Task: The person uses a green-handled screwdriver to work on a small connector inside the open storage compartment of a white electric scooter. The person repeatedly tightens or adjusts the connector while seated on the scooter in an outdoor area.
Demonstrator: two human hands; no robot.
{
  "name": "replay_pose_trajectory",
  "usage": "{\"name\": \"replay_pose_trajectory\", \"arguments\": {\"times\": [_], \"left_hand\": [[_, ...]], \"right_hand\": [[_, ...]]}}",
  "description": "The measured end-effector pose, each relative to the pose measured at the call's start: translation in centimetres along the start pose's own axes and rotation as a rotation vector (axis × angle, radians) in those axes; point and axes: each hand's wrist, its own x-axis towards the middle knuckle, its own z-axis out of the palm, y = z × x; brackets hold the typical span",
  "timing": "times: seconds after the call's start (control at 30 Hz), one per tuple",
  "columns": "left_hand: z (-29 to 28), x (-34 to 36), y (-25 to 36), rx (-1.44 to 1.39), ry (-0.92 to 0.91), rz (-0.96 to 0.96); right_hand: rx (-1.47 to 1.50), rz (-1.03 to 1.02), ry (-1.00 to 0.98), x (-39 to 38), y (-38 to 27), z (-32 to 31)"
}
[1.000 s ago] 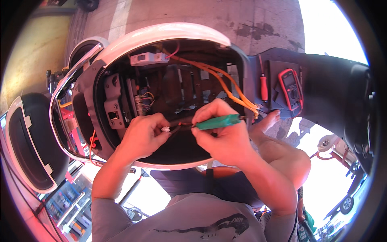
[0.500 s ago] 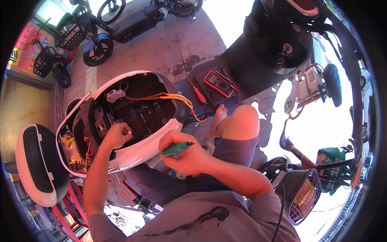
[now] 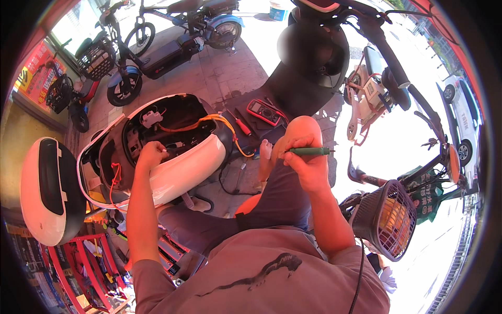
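My right hand (image 3: 312, 166) is raised over my knee, its fingers closed around a green-handled tool (image 3: 309, 151) with a thin metal tip pointing right. The exact kind of tool does not show. At the opening of a white scooter body (image 3: 191, 172), my left hand (image 3: 150, 156) is closed, with a tiny pale bit at its fingertips that is too small to name. Inside the dark compartment a white connector block (image 3: 152, 119) sits near the far wall. Orange cables (image 3: 208, 120) run from there over the rim to the right.
A red multimeter (image 3: 263, 112) and a red-handled screwdriver (image 3: 242, 125) lie on the scooter's footboard. To the left stands a white-and-black top box (image 3: 46, 191). Parked electric bikes (image 3: 172, 57) are beyond, and a grey basket (image 3: 368, 227) is at my right.
My right hand has moved right, away from the scooter body, with the green-handled tool. The left hand stays at the compartment. My view has shifted, showing more of the street.
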Motion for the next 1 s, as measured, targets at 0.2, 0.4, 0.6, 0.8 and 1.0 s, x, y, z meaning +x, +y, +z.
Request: {"name": "replay_pose_trajectory", "arguments": {"times": [0.2, 0.4, 0.6, 0.8, 1.0], "left_hand": [[-0.5, 0.4, 0.3, -0.026, -0.024, -0.057], [-0.5, 1.2, 0.4, -0.001, 0.021, -0.001], [-0.4, 2.1, -1.9, -0.073, -0.003, 0.095], [-0.7, 3.0, -2.8, 0.02, -0.047, 0.123], [-1.5, 2.4, -1.6, -0.017, -0.083, 0.036]], "right_hand": [[0.038, 0.013, 0.043, -0.1, -1.3, 0.3], [-0.058, -0.071, 0.014, 1.0, 0.0, -0.4], [-0.308, -0.13, 0.062, 2.8, -0.3, -0.1], [-0.267, -0.091, 0.058, 6.8, 5.4, -0.3], [-0.095, -0.03, 0.013, 8.7, 7.8, 0.6]]}}
